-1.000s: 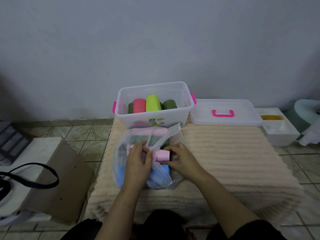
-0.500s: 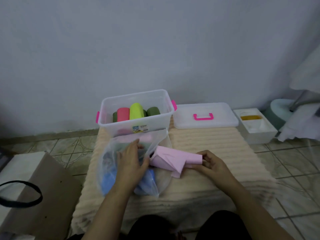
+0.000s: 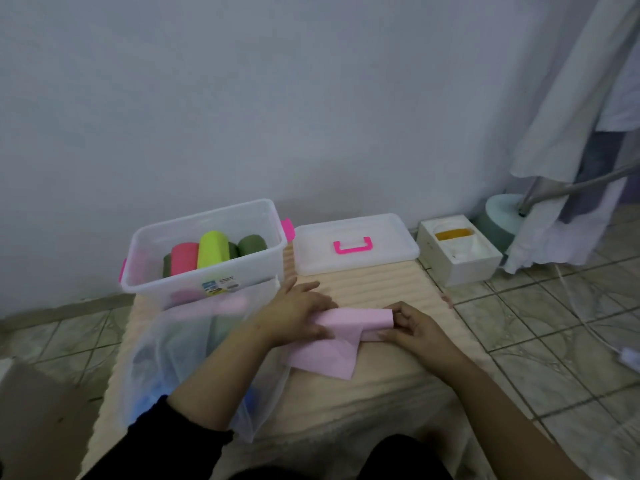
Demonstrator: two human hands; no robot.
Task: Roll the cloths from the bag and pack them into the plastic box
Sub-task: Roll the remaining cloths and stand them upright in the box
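Just in front of the plastic box, whose label is too blurred to read, the pink cloth lies on the ribbed mat. The left hand presses it with flat fingers; the right hand pinches its rolled end.

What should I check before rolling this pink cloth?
1. Cloth out of the bag and on the mat: ok.
2. Cloth spread flat: not ok, one end is still partly rolled.
3. Left hand flat on the cloth: ok.
4. Right hand pinches the rolled end: ok.
5. Box open, lid set aside: ok.
6. Room in the box for another roll: ok, free space at its left.
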